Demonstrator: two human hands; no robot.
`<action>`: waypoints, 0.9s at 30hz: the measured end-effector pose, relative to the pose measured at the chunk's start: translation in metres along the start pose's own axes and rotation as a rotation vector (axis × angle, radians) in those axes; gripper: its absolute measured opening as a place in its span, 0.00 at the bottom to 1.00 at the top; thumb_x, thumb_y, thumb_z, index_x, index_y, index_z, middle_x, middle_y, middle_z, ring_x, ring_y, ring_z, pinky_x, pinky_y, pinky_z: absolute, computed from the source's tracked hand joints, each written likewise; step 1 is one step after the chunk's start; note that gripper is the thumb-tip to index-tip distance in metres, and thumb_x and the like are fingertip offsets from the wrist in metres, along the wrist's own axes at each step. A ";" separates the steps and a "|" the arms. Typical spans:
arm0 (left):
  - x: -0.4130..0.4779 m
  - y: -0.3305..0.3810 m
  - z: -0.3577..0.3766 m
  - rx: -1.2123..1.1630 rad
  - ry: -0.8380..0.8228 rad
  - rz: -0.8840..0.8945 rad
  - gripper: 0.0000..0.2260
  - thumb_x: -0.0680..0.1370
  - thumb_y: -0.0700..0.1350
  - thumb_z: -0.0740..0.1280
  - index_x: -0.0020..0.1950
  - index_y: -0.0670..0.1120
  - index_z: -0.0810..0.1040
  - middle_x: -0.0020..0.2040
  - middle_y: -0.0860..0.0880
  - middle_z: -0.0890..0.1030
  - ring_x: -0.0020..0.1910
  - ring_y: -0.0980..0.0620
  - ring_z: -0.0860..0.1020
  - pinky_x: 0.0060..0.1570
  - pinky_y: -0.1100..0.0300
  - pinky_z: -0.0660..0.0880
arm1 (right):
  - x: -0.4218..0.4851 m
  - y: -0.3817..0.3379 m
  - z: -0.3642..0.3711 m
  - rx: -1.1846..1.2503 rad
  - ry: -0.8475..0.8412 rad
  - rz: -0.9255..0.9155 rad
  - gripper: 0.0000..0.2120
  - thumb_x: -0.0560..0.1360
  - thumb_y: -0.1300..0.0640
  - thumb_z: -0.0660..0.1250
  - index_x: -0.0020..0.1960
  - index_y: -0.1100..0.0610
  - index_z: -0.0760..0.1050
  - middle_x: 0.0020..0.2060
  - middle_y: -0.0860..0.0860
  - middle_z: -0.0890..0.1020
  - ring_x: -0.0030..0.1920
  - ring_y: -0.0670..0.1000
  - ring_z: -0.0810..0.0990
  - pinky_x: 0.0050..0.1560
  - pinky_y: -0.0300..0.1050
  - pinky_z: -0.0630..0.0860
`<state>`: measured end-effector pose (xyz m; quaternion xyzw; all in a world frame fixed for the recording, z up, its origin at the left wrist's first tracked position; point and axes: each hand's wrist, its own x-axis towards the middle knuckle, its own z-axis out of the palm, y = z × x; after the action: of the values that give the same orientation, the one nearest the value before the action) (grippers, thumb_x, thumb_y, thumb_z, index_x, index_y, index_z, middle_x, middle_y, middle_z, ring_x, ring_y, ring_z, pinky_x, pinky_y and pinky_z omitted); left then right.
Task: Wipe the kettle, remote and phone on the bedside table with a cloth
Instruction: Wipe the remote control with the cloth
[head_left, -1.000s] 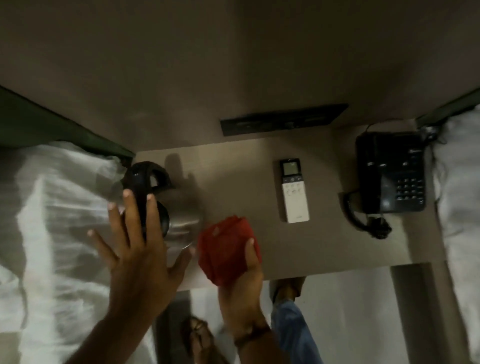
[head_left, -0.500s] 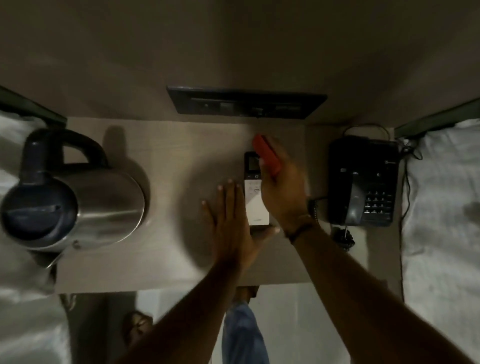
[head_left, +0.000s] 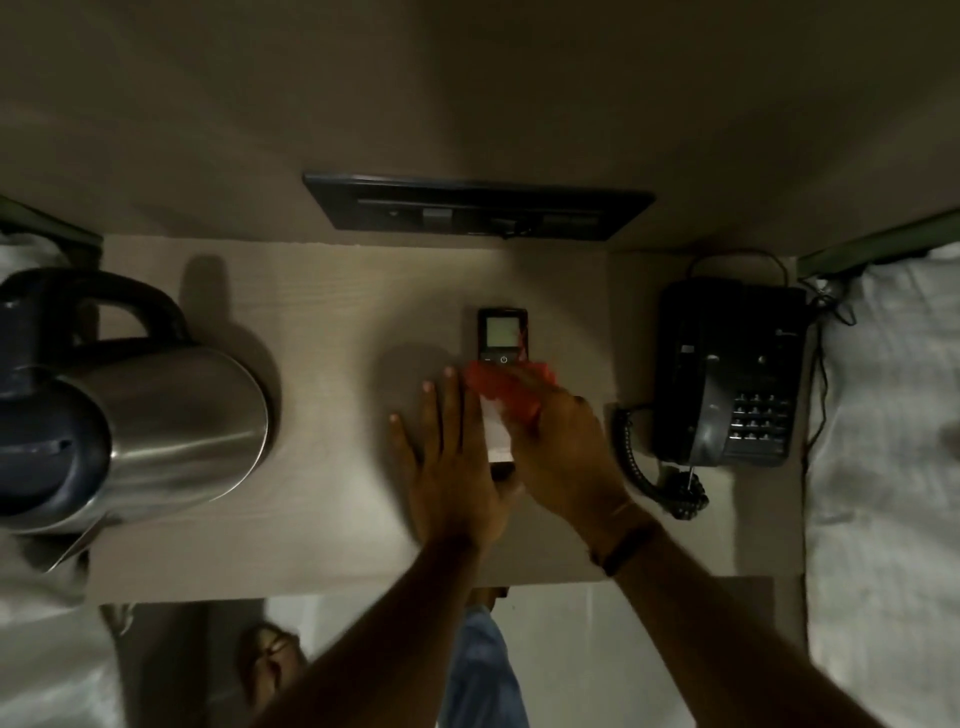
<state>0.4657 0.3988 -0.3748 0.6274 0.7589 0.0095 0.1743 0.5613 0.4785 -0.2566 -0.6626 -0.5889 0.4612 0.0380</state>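
A white remote (head_left: 501, 332) with a dark display end lies in the middle of the bedside table (head_left: 337, 291). My right hand (head_left: 561, 447) presses a red cloth (head_left: 511, 387) onto the remote's middle. My left hand (head_left: 452, 457) lies flat with fingers spread against the remote's left side, its thumb at the near end. A steel kettle (head_left: 150, 431) with a dark lid and handle stands at the table's left end. A black corded phone (head_left: 727, 369) sits at the right end.
A dark switch panel (head_left: 478, 213) is on the wall behind the table. White bedding (head_left: 883, 467) borders the table on the right and more lies on the left. The phone's coiled cord (head_left: 654, 478) rests near my right wrist. My feet show on the floor below.
My right hand has drawn the red cloth back from the remote's far end to its middle. Earlier both hands left the kettle and came to the remote.
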 end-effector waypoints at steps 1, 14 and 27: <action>0.000 0.000 -0.002 -0.006 0.005 0.001 0.50 0.73 0.73 0.56 0.88 0.45 0.51 0.88 0.42 0.53 0.87 0.38 0.52 0.82 0.29 0.46 | 0.001 -0.004 -0.005 0.124 0.062 0.026 0.15 0.86 0.54 0.63 0.72 0.52 0.76 0.53 0.50 0.87 0.46 0.48 0.87 0.50 0.51 0.87; 0.002 -0.001 0.003 0.055 0.035 -0.012 0.47 0.79 0.75 0.55 0.88 0.47 0.49 0.89 0.44 0.49 0.88 0.40 0.49 0.83 0.33 0.42 | 0.017 0.024 0.030 -0.516 0.065 -0.277 0.37 0.79 0.44 0.45 0.86 0.55 0.55 0.86 0.56 0.58 0.86 0.61 0.52 0.85 0.64 0.55; -0.003 -0.001 -0.013 -0.006 -0.028 0.003 0.47 0.78 0.76 0.44 0.88 0.44 0.47 0.88 0.43 0.48 0.87 0.39 0.48 0.80 0.26 0.51 | -0.062 0.045 -0.030 0.417 -0.382 0.051 0.17 0.86 0.56 0.63 0.74 0.46 0.73 0.76 0.54 0.76 0.77 0.56 0.74 0.79 0.59 0.71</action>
<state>0.4620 0.3983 -0.3620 0.6282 0.7553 0.0033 0.1871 0.6220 0.4292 -0.2316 -0.5564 -0.4610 0.6895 0.0502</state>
